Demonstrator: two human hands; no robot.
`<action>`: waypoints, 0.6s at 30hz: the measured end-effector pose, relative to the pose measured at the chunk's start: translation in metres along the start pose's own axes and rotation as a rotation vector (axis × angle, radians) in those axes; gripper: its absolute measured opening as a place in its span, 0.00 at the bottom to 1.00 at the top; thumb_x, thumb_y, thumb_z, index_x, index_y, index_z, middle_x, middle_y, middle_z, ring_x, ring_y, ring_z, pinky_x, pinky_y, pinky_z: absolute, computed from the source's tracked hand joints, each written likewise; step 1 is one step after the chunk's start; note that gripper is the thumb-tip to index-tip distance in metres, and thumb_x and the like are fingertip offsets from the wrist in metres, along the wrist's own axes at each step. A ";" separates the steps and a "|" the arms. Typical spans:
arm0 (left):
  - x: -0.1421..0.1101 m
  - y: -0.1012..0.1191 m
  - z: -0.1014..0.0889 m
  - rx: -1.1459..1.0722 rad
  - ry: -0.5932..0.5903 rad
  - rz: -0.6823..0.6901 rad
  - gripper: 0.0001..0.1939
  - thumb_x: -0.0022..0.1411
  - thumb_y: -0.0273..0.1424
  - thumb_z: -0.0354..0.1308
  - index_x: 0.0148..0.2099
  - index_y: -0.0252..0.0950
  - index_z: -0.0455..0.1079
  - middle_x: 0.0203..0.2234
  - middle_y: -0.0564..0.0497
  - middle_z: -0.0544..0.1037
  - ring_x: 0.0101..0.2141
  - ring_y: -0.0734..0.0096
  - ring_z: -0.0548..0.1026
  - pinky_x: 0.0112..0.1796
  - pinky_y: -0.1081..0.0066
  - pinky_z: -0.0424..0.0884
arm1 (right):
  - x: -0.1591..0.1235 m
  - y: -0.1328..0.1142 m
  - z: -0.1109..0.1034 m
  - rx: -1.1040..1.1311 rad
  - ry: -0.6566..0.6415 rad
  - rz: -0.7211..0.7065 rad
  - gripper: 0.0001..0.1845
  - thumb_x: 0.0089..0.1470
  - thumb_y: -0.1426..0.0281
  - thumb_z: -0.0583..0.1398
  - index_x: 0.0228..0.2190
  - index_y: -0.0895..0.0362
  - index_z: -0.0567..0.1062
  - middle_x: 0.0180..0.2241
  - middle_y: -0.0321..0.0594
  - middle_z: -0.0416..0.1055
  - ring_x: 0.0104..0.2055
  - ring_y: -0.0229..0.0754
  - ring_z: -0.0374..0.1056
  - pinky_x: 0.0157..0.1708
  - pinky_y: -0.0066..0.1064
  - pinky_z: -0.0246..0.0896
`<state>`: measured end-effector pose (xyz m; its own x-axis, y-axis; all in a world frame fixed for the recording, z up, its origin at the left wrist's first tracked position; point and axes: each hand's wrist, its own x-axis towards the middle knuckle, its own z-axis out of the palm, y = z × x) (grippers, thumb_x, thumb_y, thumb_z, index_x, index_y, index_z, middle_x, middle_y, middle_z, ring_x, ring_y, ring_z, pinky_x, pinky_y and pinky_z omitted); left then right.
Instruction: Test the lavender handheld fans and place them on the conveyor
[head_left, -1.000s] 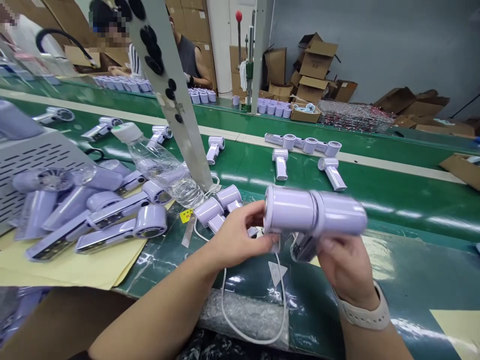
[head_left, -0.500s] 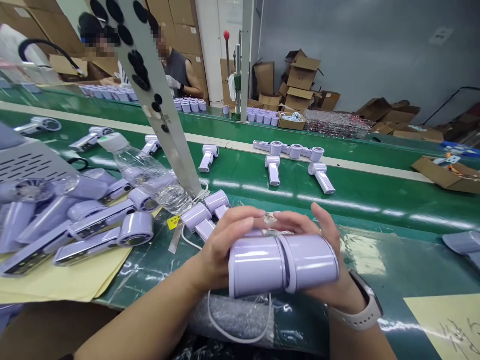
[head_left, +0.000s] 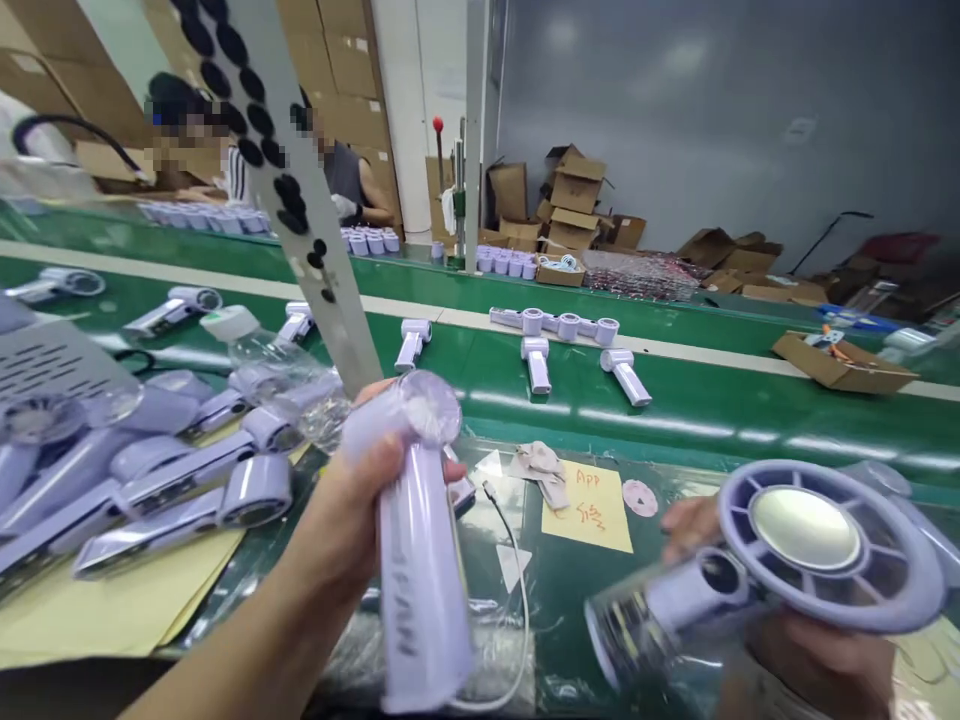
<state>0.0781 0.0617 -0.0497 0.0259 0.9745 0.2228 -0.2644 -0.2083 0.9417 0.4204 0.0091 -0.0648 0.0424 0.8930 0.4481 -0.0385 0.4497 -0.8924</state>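
Two fans held side by side over the bench in the last frame are now being held apart: the left hand [head_left: 349, 500] is drawing 1 toward 7 o'clock, and the right hand [head_left: 832, 650] is carrying 1 toward 4 o'clock. Around the neck of the left fan [head_left: 427, 580], the left hand is curling its fingers and thumb; the handle is pointing toward 6 o'clock and showing the letters "FAN". The right hand is gripping the right fan [head_left: 806, 530], with fingers showing on 2 sides of the head; its round grille is facing up, its silvery disc is catching light, and its clear-walled end is pointing toward 8 o'clock. Motion is blurring it.

Between the hands, a yellow note [head_left: 589, 505] is lying on the bench beside a crumpled pale piece [head_left: 541, 472], while a white cable [head_left: 521, 600] is curving toward 6 o'clock. A pile of fans [head_left: 187, 490] is lying at 8 o'clock, partly on yellow paper [head_left: 187, 590]. At 9 o'clock, a clear bottle [head_left: 259, 345] is leaning above the pile. Further fans are resting on the green belt [head_left: 465, 385], and an open carton [head_left: 840, 370] is sitting at 3 o'clock.
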 end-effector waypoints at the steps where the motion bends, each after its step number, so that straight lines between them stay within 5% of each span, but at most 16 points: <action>1: 0.000 0.004 0.006 -0.055 0.007 -0.005 0.35 0.51 0.48 0.76 0.56 0.50 0.66 0.40 0.53 0.80 0.28 0.63 0.82 0.28 0.65 0.82 | 0.005 0.000 0.001 0.019 -0.032 0.027 0.30 0.44 0.48 0.75 0.47 0.45 0.80 0.31 0.47 0.81 0.31 0.62 0.79 0.33 0.57 0.78; 5: -0.003 0.008 0.026 -0.031 -0.150 0.082 0.34 0.53 0.51 0.74 0.58 0.51 0.67 0.41 0.51 0.82 0.27 0.64 0.82 0.26 0.67 0.80 | 0.012 0.015 0.038 0.124 0.026 0.242 0.56 0.41 0.57 0.80 0.66 0.39 0.62 0.49 0.45 0.81 0.40 0.56 0.82 0.40 0.47 0.80; 7: -0.005 -0.004 0.035 0.114 -0.186 0.291 0.33 0.53 0.51 0.74 0.58 0.51 0.69 0.43 0.49 0.82 0.37 0.54 0.84 0.38 0.57 0.83 | 0.008 0.028 0.069 0.173 -0.021 0.297 0.57 0.49 0.49 0.75 0.71 0.41 0.54 0.55 0.48 0.78 0.43 0.54 0.81 0.45 0.45 0.79; 9: -0.006 -0.025 0.045 0.262 -0.134 0.540 0.32 0.51 0.47 0.76 0.56 0.52 0.71 0.46 0.50 0.81 0.49 0.49 0.81 0.54 0.49 0.78 | 0.005 0.040 0.096 0.190 -0.216 0.318 0.62 0.51 0.41 0.70 0.74 0.47 0.48 0.65 0.54 0.69 0.60 0.59 0.74 0.61 0.51 0.69; 11: -0.004 -0.048 0.052 0.346 -0.086 0.640 0.30 0.56 0.44 0.74 0.59 0.54 0.69 0.49 0.50 0.78 0.53 0.50 0.78 0.60 0.47 0.72 | 0.006 0.048 0.105 0.071 -0.392 0.333 0.76 0.40 0.44 0.76 0.75 0.50 0.43 0.72 0.55 0.57 0.72 0.64 0.59 0.70 0.56 0.54; 14: 0.006 -0.077 0.051 0.555 -0.142 0.566 0.31 0.63 0.44 0.67 0.65 0.52 0.63 0.59 0.45 0.72 0.59 0.46 0.73 0.61 0.43 0.69 | 0.024 0.052 0.070 -0.264 -0.347 0.346 0.77 0.33 0.56 0.81 0.75 0.52 0.48 0.71 0.56 0.61 0.72 0.64 0.59 0.70 0.58 0.54; 18: 0.030 -0.092 0.026 0.850 -0.184 0.382 0.26 0.67 0.45 0.60 0.64 0.47 0.64 0.69 0.41 0.60 0.69 0.32 0.59 0.64 0.29 0.58 | 0.051 0.039 -0.053 -0.731 0.207 0.264 0.44 0.34 0.67 0.80 0.54 0.53 0.77 0.53 0.50 0.79 0.56 0.63 0.76 0.58 0.53 0.69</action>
<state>0.1278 0.1079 -0.1229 0.2530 0.8148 0.5216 0.5019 -0.5715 0.6493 0.4736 0.0714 -0.0800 0.3097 0.9139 0.2626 0.5876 0.0333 -0.8085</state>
